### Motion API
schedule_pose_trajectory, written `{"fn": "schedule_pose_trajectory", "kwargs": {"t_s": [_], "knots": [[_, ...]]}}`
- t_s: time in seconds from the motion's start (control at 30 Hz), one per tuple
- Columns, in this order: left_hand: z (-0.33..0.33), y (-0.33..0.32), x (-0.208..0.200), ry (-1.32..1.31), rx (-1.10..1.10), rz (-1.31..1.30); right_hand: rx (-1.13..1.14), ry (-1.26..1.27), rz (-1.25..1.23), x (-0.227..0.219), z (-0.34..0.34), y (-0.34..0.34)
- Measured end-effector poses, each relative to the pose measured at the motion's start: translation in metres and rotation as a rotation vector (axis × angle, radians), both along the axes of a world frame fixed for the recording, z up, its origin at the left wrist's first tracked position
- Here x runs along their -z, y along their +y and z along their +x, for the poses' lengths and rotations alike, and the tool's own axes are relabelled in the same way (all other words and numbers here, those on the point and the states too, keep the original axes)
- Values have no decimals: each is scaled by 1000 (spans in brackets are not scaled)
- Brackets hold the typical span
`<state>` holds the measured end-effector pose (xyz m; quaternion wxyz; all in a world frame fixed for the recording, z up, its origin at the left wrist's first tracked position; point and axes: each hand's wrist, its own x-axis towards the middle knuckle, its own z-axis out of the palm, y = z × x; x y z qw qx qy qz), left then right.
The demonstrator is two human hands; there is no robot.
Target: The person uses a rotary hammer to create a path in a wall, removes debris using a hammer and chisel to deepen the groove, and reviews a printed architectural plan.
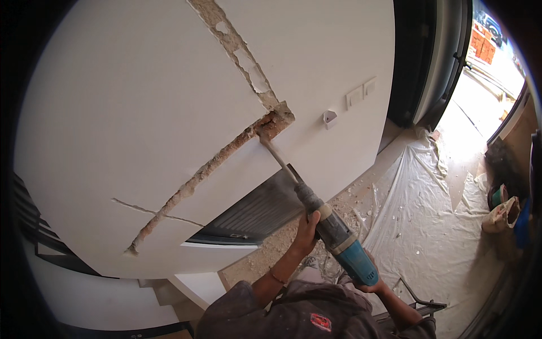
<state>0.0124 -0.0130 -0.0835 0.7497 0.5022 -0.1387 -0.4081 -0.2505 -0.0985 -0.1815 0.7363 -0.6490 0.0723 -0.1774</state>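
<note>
A blue and black demolition hammer (340, 237) slants up and left from my body toward the white wall (141, 96). My left hand (307, 233) is wrapped round its dark front part, just behind the chuck. At the rear end, my right hand (370, 281) grips the handle, partly hidden by the blue housing. The long steel chisel (278, 155) meets the lower edge of a rough pocket (275, 123) broken into the wall. From that pocket one chased groove (240, 53) climbs to the upper left, and another (197, 175) runs down to the lower left.
White switches (354, 98) and a small bracket (329, 118) sit on the wall right of the pocket. Below is a dark louvred panel (254, 206). Rubble (259, 254) and plastic sheeting (418, 209) cover the floor. A paper sack (501, 216) stands right, near an open doorway (468, 107).
</note>
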Motion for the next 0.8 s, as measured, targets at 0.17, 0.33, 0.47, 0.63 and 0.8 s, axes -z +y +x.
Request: {"fn": "schedule_pose_trajectory", "kwargs": {"t_s": [0.17, 0.33, 0.47, 0.63, 0.8], "knots": [[15, 6, 31, -41, 1, -16, -37, -14, -55, 51, 23, 3], [21, 5, 51, -52, 80, -89, -16, 41, -204, 50, 22, -6], [0, 0, 9, -13, -35, -36, 23, -26, -85, 29, 15, 3], [-13, -8, -11, 144, -83, -132, 25, 86, -36, -59, -10, -2], [-16, -13, -50, 282, -122, -231, -7, 104, 8, -110, -24, 0]]}}
